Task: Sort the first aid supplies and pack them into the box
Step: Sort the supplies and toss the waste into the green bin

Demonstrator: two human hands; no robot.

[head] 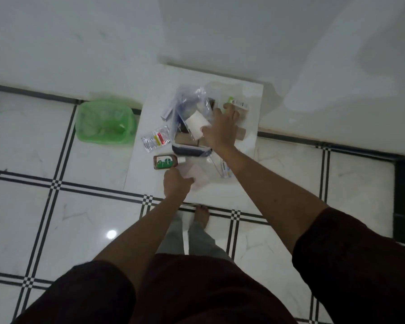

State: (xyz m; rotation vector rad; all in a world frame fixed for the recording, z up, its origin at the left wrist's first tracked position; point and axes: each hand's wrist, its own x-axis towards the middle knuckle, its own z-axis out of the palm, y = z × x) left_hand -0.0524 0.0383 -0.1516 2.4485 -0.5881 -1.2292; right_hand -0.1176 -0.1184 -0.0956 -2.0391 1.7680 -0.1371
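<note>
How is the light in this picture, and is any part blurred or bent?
Head view: dim, greyish light; one bright glare spot on the floor tile; both hands, left and right, slightly soft; tile lines bend near the edges from the wide lens; small labels unreadable.

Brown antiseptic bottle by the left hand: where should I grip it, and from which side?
The brown bottle lies flat, white cap pointing right. Grip across its labelled body from above; the left hand is just below it and the top is clear.
</note>
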